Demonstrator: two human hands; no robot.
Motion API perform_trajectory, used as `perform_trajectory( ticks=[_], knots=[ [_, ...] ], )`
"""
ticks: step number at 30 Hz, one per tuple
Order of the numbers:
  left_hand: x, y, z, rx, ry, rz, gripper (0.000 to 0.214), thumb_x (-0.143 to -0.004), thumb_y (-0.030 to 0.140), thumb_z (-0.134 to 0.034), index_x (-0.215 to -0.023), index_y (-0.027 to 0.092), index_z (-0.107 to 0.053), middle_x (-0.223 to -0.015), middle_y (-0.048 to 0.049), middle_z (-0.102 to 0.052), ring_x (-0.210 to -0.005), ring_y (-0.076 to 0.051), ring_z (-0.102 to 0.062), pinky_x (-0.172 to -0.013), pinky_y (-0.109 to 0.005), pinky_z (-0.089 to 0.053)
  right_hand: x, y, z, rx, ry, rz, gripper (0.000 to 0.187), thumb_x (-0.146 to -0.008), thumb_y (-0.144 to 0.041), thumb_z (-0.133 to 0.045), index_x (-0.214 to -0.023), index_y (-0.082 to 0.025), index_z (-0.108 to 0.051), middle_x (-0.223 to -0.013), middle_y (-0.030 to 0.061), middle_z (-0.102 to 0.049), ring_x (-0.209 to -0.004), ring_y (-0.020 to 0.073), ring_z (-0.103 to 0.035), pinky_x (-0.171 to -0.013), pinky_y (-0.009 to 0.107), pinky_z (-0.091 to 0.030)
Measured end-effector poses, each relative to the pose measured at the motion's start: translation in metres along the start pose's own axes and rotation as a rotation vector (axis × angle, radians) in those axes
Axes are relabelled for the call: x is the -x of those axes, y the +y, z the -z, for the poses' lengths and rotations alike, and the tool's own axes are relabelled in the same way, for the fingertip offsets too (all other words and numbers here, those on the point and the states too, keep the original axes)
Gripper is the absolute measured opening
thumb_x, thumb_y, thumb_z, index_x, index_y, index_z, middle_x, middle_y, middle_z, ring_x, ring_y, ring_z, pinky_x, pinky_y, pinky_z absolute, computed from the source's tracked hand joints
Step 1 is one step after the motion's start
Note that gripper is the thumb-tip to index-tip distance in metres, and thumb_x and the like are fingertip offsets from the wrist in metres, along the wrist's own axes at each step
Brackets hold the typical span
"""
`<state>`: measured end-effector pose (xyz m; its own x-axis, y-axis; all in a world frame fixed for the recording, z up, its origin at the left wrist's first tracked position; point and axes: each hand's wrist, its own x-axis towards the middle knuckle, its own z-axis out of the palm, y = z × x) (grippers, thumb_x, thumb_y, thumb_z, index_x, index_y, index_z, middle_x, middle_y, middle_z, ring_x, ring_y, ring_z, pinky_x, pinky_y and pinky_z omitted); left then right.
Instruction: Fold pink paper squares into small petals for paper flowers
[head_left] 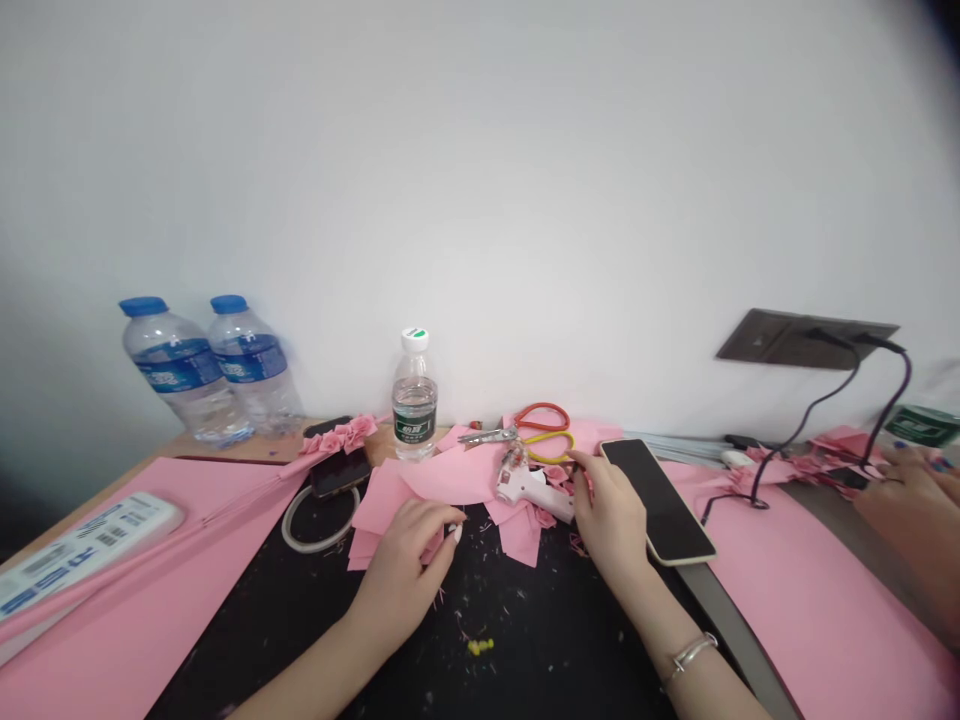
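Note:
My left hand (409, 560) is over the front of the pink paper squares (450, 475), thumb and fingertips pinched together; anything between them is too small to make out. My right hand (613, 515) is beside the handle of a white-and-pink hot glue gun (529, 490), its thumb and forefinger slightly apart. Whether those fingertips touch the gun is unclear. Just behind the gun lie scissors (546, 447) with one red and one yellow handle loop. Small folded pink paper pieces (556, 474) are around the gun. Yellow bits (480, 647) lie on the black mat (540, 620).
A water bottle (415, 405) stands behind the paper, with two larger bottles (247, 370) at the left. A phone (660, 500) lies right of my right hand, a tape roll (300, 540) left. Cables hang from a wall socket (787, 338). Another person's hand (911, 510) is far right.

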<state>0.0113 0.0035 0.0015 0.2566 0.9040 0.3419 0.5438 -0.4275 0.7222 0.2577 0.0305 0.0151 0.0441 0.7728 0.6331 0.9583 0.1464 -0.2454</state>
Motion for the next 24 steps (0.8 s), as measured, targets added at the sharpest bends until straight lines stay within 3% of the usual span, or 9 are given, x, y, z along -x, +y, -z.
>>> perform_trajectory(
  ticks=[3,5,7,9,12,17,20,24],
  knots=[
    [0.000,-0.001,0.000,-0.039,0.075,-0.026,0.019,-0.082,0.019,-0.046,-0.091,0.021,-0.062,-0.107,-0.0094,-0.048,-0.096,-0.022,-0.050,-0.087,-0.037,-0.041,0.005,-0.008,-0.002,-0.125,-0.020,0.077,0.024,-0.086,-0.017,-0.041,-0.102,-0.017,-0.059,-0.078,0.0051,-0.066,-0.072,0.0199,-0.060,-0.066,0.030,-0.044],
    [-0.001,-0.001,0.000,-0.020,0.106,0.017,0.018,-0.081,0.020,-0.047,-0.089,0.021,-0.063,-0.118,-0.0101,-0.041,-0.094,-0.022,-0.051,-0.084,-0.037,-0.043,0.008,-0.013,-0.003,-0.194,-0.036,0.107,0.025,-0.085,-0.016,-0.043,-0.104,-0.018,-0.058,-0.084,0.0055,-0.067,-0.075,0.0199,-0.061,-0.065,0.029,-0.045],
    [-0.001,-0.003,-0.002,0.065,0.075,0.076,0.018,-0.081,0.021,-0.046,-0.088,0.021,-0.063,-0.125,-0.0099,-0.038,-0.089,-0.021,-0.055,-0.075,-0.034,-0.048,0.012,-0.018,-0.003,-0.246,-0.060,0.108,0.024,-0.085,-0.016,-0.043,-0.103,-0.018,-0.058,-0.086,0.0060,-0.067,-0.075,0.0200,-0.062,-0.064,0.028,-0.045],
    [-0.002,-0.005,-0.004,0.169,0.019,0.114,0.018,-0.082,0.022,-0.045,-0.089,0.022,-0.062,-0.123,-0.0099,-0.044,-0.086,-0.020,-0.057,-0.070,-0.031,-0.050,0.015,-0.022,-0.003,-0.289,-0.088,0.107,0.023,-0.085,-0.016,-0.042,-0.102,-0.018,-0.058,-0.087,0.0067,-0.067,-0.075,0.0201,-0.062,-0.064,0.029,-0.046],
    [-0.002,-0.009,-0.007,0.272,0.000,0.137,0.018,-0.081,0.023,-0.046,-0.089,0.022,-0.062,-0.114,-0.0092,-0.053,-0.089,-0.022,-0.059,-0.075,-0.033,-0.050,0.021,-0.029,-0.002,-0.352,-0.137,0.150,0.026,-0.086,-0.014,-0.040,-0.105,-0.018,-0.056,-0.089,0.0072,-0.067,-0.075,0.0200,-0.063,-0.066,0.029,-0.047],
    [-0.003,-0.010,-0.010,0.485,-0.015,0.292,0.024,-0.080,0.028,-0.047,-0.100,0.022,-0.059,-0.131,-0.0094,-0.043,-0.071,-0.018,-0.065,-0.058,-0.031,-0.052,0.027,-0.041,0.001,-0.465,-0.276,0.222,0.027,-0.087,-0.013,-0.039,-0.108,-0.018,-0.054,-0.082,0.0059,-0.066,-0.071,0.0183,-0.062,-0.064,0.028,-0.047],
    [-0.004,-0.009,-0.010,0.627,-0.033,0.406,0.029,-0.077,0.029,-0.051,-0.105,0.023,-0.057,-0.134,-0.0086,-0.042,-0.086,-0.022,-0.065,-0.065,-0.032,-0.053,0.028,-0.045,0.002,-0.490,-0.315,0.233,0.027,-0.087,-0.013,-0.037,-0.109,-0.017,-0.053,-0.075,0.0053,-0.065,-0.066,0.0180,-0.061,-0.059,0.027,-0.045],
    [-0.006,-0.008,-0.010,0.704,-0.046,0.452,0.029,-0.076,0.027,-0.054,-0.104,0.020,-0.057,-0.120,-0.0080,-0.055,-0.105,-0.024,-0.056,-0.080,-0.032,-0.050,0.028,-0.046,0.002,-0.501,-0.349,0.231,0.027,-0.087,-0.013,-0.037,-0.109,-0.017,-0.052,-0.069,0.0038,-0.062,-0.060,0.0173,-0.059,-0.055,0.026,-0.043]
  ],
)
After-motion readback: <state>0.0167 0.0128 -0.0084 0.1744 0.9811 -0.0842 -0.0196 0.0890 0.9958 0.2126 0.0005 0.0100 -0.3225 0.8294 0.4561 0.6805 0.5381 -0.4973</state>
